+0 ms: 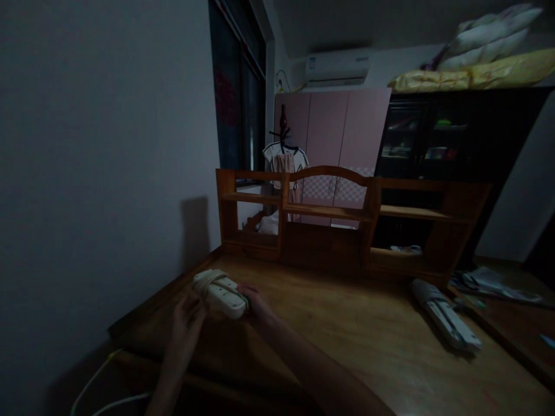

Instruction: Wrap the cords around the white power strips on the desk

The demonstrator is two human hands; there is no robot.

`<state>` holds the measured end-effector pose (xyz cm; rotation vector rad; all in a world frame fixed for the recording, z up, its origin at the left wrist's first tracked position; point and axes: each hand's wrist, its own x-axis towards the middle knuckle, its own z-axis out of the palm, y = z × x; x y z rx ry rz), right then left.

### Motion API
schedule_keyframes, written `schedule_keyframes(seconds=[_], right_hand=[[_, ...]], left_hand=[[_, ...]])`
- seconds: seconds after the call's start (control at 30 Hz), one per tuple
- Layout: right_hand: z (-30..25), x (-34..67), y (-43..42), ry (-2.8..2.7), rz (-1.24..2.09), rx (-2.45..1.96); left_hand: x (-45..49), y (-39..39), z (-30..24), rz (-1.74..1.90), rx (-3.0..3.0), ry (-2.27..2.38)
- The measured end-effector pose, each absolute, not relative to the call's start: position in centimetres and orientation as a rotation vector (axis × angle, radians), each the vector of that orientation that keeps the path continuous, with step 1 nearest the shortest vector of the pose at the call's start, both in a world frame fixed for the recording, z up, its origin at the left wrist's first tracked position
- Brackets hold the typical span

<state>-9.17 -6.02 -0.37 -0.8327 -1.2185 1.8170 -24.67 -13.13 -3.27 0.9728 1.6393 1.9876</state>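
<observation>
A white power strip [229, 301] is held above the near left part of the wooden tabletop. Its pale cord [211, 278] is wound in several turns around the far end. My right hand [255, 301] grips the strip's near right end, thumb on top. At the wound end, the fingers of my left hand [189, 315] are curled in and pinch the cord; dim light blurs the exact hold. A second white power strip [446, 316], also with cord wrapped round it, lies at the right of the tabletop.
A wooden shelf unit [327, 211] stands along the tabletop's [329, 323] back edge. A bare wall [108, 144] closes off the left. White cable [93, 378] hangs at the lower left. Plastic bags [494, 283] lie on a lower surface at right.
</observation>
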Motion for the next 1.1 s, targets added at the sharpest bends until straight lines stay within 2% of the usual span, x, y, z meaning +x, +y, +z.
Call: schedule_keyframes(seconds=[0.2, 0.4, 0.67, 0.87, 1.1], right_hand=[[-2.8, -12.9, -5.3, -1.241, 1.757, -0.943], [-3.8, -14.0, -4.5, -1.356, 1.621, -0.957], [-1.5, -9.8, -4.7, -2.032, 1.042, -0.97], [1.0, -0.4, -3.9, -2.133, 0.754, -0.937], [5.3, 20.5, -1.5, -1.996, 0.164, -1.279]], left_hand=[[-29.3, -13.0, -6.1, 1.832, 1.121, 1.826], [-28.8, -13.0, -6.6, 1.741, 1.248, 2.089], [-27.2, -13.2, -6.3, 1.642, 1.658, 2.451], [-27.7, -12.9, -7.2, 1.482, 1.925, 2.595], [-27.3, -12.7, -7.8, 1.195, 1.871, 2.828]])
